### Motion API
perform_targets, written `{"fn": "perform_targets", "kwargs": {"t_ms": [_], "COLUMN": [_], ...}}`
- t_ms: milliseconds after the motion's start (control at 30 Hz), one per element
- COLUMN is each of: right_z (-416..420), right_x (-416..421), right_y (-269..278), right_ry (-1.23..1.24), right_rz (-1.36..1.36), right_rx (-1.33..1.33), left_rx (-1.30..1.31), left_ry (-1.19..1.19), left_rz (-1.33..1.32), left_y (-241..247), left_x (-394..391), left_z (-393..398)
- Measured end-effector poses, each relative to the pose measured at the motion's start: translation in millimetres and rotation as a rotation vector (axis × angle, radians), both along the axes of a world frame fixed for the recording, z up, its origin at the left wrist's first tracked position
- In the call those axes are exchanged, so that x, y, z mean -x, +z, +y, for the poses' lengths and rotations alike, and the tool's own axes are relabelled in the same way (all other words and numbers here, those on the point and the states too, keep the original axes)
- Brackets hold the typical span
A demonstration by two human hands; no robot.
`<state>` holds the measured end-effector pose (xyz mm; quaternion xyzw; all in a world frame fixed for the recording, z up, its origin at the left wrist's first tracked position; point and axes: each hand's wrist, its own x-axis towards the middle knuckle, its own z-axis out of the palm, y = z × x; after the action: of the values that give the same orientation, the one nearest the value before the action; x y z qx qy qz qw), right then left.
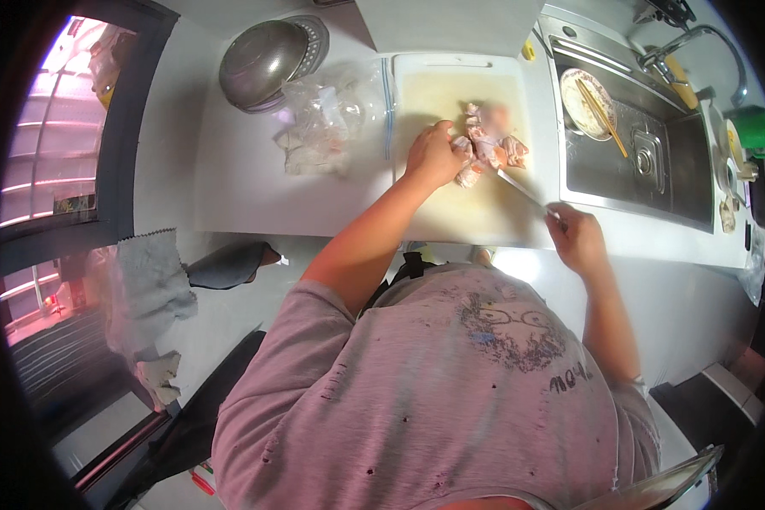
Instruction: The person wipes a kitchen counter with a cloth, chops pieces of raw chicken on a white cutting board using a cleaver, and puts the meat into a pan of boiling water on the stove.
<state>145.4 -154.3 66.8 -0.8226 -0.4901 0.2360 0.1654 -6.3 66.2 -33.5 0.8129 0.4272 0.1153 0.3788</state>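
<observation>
Several pieces of raw meat (484,143) lie in a heap on a white plastic cutting board (440,210). My left hand (435,153) rests at the left side of the heap, its fingertips against a piece; whether it grips that piece I cannot tell. In my right hand (574,236), near the board's lower right corner, is the handle of a knife (519,187). Its blade slants up and left, with the tip at the lower edge of the meat.
Left of the board lie clear plastic bags (331,108) and a folded cloth (312,159), below an upturned metal wok (264,60). A steel sink (618,172) at the right holds a bowl (577,95) with chopsticks (602,118); a faucet (660,57) stands behind.
</observation>
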Motion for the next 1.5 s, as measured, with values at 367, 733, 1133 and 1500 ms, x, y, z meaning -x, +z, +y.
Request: {"fn": "perform_targets", "kwargs": {"t_ms": [367, 733, 1133, 1500], "right_z": [-12, 85, 155, 49], "right_x": [-7, 2, -41, -478], "right_y": [5, 8, -23, 2], "right_ry": [0.026, 0.141, 0.265, -0.552], "right_rz": [-0.092, -0.137, -0.110, -0.372], "right_rx": [0.142, -0.217, -0.165, -0.688], "left_rx": [-0.090, -0.699, -0.587, -0.177], "left_ry": [0.068, 0.247, -0.276, -0.541], "left_rz": [-0.052, 0.307, -0.216, -0.259], "left_y": [21, 67, 246, 171], "left_x": [18, 121, 8, -321], "left_z": [-1, 76, -62, -140]}}
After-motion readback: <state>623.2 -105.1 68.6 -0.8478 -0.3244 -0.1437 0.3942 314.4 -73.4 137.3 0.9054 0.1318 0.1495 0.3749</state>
